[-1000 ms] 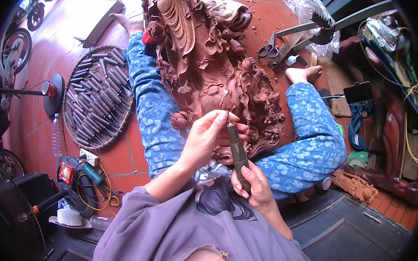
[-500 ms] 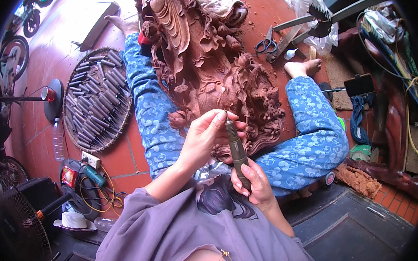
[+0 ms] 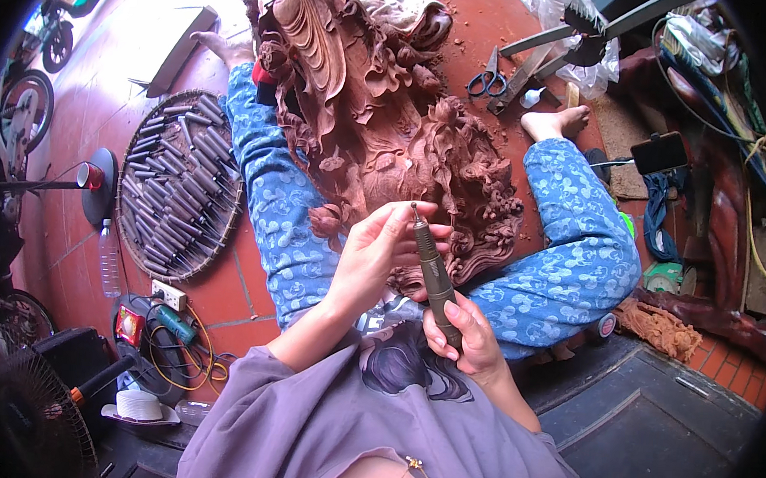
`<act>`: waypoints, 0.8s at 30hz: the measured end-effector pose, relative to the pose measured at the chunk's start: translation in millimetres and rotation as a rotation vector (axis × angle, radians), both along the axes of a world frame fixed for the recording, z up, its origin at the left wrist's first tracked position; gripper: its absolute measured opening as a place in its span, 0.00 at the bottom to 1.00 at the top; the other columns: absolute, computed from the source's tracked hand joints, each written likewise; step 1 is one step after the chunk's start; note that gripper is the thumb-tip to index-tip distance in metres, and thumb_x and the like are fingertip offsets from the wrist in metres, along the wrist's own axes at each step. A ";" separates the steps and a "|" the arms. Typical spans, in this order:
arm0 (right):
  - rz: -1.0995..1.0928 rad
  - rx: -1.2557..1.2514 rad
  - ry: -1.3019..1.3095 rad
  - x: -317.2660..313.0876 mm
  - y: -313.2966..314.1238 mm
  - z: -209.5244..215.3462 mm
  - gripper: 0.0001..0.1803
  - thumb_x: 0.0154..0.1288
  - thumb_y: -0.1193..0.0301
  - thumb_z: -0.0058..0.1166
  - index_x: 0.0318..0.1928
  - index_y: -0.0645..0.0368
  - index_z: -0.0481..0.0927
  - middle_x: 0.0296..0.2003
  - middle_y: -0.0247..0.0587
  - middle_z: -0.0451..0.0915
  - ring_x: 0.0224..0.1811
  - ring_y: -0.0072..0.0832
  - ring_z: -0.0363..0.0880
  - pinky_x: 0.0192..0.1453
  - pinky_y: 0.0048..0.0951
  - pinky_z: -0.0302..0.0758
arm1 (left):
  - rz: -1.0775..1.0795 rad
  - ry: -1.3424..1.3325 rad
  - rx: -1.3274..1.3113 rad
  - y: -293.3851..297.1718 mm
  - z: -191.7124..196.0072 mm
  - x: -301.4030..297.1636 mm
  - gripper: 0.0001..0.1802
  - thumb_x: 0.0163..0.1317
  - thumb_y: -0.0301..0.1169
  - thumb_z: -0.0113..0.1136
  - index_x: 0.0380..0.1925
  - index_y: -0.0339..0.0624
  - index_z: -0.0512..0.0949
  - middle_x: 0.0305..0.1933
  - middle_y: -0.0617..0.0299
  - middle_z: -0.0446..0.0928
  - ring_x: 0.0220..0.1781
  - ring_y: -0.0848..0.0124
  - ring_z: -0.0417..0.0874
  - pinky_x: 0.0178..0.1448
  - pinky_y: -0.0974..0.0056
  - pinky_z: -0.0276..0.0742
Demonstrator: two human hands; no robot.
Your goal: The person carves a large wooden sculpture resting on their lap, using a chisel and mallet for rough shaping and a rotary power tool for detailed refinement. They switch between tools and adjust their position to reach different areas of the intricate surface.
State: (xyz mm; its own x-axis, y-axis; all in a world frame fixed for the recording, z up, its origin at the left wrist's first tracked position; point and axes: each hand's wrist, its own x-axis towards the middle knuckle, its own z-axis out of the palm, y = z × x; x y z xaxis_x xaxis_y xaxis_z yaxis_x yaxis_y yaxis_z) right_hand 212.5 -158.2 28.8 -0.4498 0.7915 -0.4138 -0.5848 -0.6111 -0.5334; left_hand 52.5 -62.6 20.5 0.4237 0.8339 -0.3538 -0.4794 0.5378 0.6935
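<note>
My right hand (image 3: 470, 334) is wrapped round the lower body of a dark olive rotary tool handpiece (image 3: 436, 278), which tilts up and to the left. At its upper end, a thin bit (image 3: 414, 208) sticks out. My left hand (image 3: 378, 248) is at that end, thumb and curled fingers closed about the bit and the collar; part of the fingers is hidden behind the tool. Just beyond both hands, a reddish-brown wood carving (image 3: 380, 150) with deep folds and flower shapes lies between my legs.
A round woven tray (image 3: 234, 229) of many chisel-like tools is at left, near a power strip (image 3: 168, 295) and cables. Scissors (image 3: 488, 79), a small white bottle (image 3: 531, 98) and a phone (image 3: 660, 154) lie at far right. A fan (image 3: 35, 392) stands lower left.
My left thumb and fingertips have shifted slightly at the tool's tip, so the bit shows more plainly. My right hand keeps its hold, and the carving stays put.
</note>
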 end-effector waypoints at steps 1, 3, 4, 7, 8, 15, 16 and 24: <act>-0.007 -0.019 0.053 1.0 -0.7 -0.8 0.24 0.73 0.57 0.42 0.56 0.67 0.66 0.20 0.30 0.67 0.13 0.10 0.58 0.16 0.11 0.54 | -0.002 -0.014 -0.017 -0.3 1.0 0.6 0.25 0.72 0.44 0.44 0.59 0.35 0.67 0.51 0.45 0.77 0.48 0.61 0.83 0.47 0.60 0.82; 0.004 -0.079 0.222 3.9 -3.3 -3.1 0.26 0.72 0.54 0.42 0.55 0.67 0.66 0.19 0.30 0.65 0.12 0.10 0.57 0.15 0.11 0.54 | -0.151 -0.193 0.015 -3.2 -4.4 -2.2 0.29 0.70 0.45 0.46 0.63 0.35 0.62 0.55 0.45 0.75 0.52 0.60 0.80 0.52 0.59 0.79; 0.021 -0.120 0.338 5.8 -5.5 -5.7 0.27 0.72 0.52 0.42 0.54 0.66 0.66 0.19 0.29 0.65 0.11 0.10 0.57 0.14 0.11 0.54 | -0.226 -0.282 0.030 -4.3 -3.9 -4.9 0.31 0.70 0.45 0.47 0.65 0.34 0.60 0.57 0.45 0.74 0.55 0.60 0.79 0.54 0.58 0.78; 0.077 -0.227 0.721 4.4 -14.4 -21.4 0.30 0.69 0.46 0.43 0.50 0.64 0.65 0.18 0.28 0.64 0.09 0.09 0.54 0.13 0.12 0.53 | -0.445 -0.425 0.062 -16.6 -6.8 -4.9 0.33 0.67 0.40 0.53 0.67 0.37 0.56 0.59 0.50 0.73 0.59 0.65 0.74 0.65 0.59 0.65; 0.084 -0.233 0.832 0.7 -17.0 -25.6 0.30 0.69 0.46 0.44 0.50 0.64 0.65 0.17 0.28 0.64 0.08 0.09 0.54 0.13 0.12 0.53 | -0.430 -0.415 0.069 -18.8 -11.4 -3.4 0.31 0.65 0.41 0.56 0.64 0.36 0.62 0.56 0.52 0.75 0.57 0.68 0.75 0.64 0.61 0.66; -0.081 0.084 -0.182 -11.3 -12.4 -4.9 0.16 0.70 0.59 0.50 0.47 0.60 0.71 0.22 0.28 0.68 0.18 0.11 0.61 0.19 0.13 0.57 | -0.244 -0.012 0.086 -28.0 -4.1 -1.9 0.21 0.63 0.38 0.59 0.51 0.35 0.74 0.45 0.57 0.80 0.45 0.74 0.79 0.47 0.69 0.74; -0.115 0.123 -0.295 -11.1 -15.0 -6.6 0.17 0.69 0.59 0.51 0.48 0.61 0.72 0.22 0.29 0.69 0.18 0.12 0.63 0.20 0.14 0.59 | -0.252 0.025 0.113 -27.2 -3.2 1.7 0.21 0.63 0.37 0.58 0.51 0.35 0.74 0.45 0.57 0.80 0.46 0.74 0.79 0.49 0.69 0.74; -0.070 0.534 -0.833 6.1 -25.2 -7.0 0.22 0.66 0.61 0.56 0.51 0.64 0.73 0.27 0.48 0.78 0.30 0.25 0.79 0.35 0.31 0.74 | -0.055 0.208 0.298 -30.3 1.8 -0.2 0.13 0.64 0.33 0.56 0.37 0.31 0.78 0.36 0.55 0.80 0.38 0.65 0.82 0.47 0.61 0.77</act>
State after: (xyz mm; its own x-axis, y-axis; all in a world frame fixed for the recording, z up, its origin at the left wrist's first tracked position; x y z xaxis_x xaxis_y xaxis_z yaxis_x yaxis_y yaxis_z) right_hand 218.7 -183.4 21.8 -0.1226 0.9798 -0.1578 0.0765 -0.1492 -0.9858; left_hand 52.4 -92.9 22.3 0.4158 0.8911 -0.1815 -0.2878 0.3183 0.9032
